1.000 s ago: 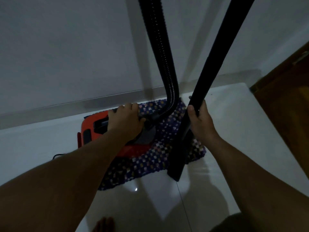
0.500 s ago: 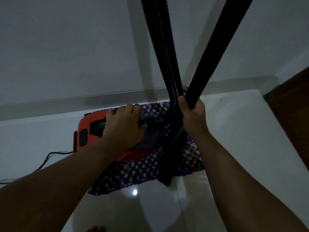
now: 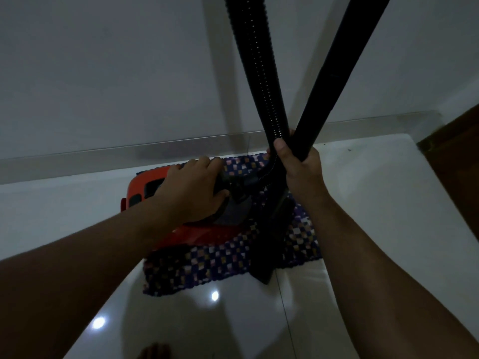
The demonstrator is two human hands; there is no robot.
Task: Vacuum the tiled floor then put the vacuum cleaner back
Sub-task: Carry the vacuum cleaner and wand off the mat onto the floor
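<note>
Since half a second ago, the right hand (image 3: 298, 167) has slid a little higher where the ribbed hose (image 3: 259, 73) and the smooth wand (image 3: 334, 73) cross, and both arms have drawn closer together over the machine. From the head camera, one vacuum cleaner (image 3: 155, 187) sits on a checked mat (image 3: 220, 257) against the foot of the pale wall (image 3: 103, 73), its body orange-red with dark panels and a grey front part where the hose enters. The left hand (image 3: 191, 190) lies over the top of the body with fingers curled around the dark handle, gripping it as far as the dim light lets me judge. The right hand is wrapped around the wand, thumb up, with the hose touching just beside it. Two black tubes rise out of the top of the picture, one ribbed and one smooth; the wand's lower end reaches the mat's near edge. One mat lies on the glossy white tiled floor (image 3: 363, 203), which carries two bright light reflections. A brown wooden door (image 3: 456, 161) edges the right side, and bare toes (image 3: 155, 352) show at the bottom.
</note>
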